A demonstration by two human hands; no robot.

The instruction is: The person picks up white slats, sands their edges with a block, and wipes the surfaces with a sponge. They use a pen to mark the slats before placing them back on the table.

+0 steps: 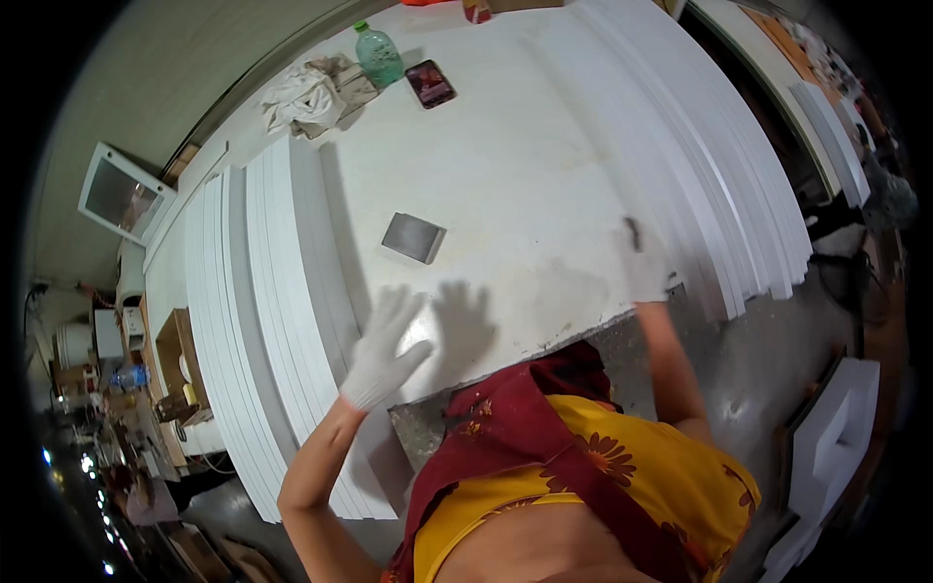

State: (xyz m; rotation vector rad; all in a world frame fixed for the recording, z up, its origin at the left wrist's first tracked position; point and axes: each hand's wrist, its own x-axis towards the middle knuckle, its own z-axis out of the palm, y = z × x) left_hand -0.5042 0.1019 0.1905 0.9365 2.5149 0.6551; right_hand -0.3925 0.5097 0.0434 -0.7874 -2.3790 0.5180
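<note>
My left hand [387, 352], in a white knit glove, hovers over the table's front edge with fingers spread and nothing in it. Its shadow falls to the right. Farther in lies a flat grey rectangular block [413, 237], apart from both hands. My right hand [643, 262], also gloved in white, is at the right front of the table, beside the right stack of white strips. It is blurred and blends into the white surface. A small dark piece [633, 234] shows at its fingers, which look closed; its kind is unclear.
Long white strips [277, 291] are stacked along the left of the white table [486, 175], and more strips [700, 146] along the right. At the back are a green-capped bottle [378, 55], a phone [430, 84] and crumpled cloth [303, 97]. A white panel [831, 437] stands at lower right.
</note>
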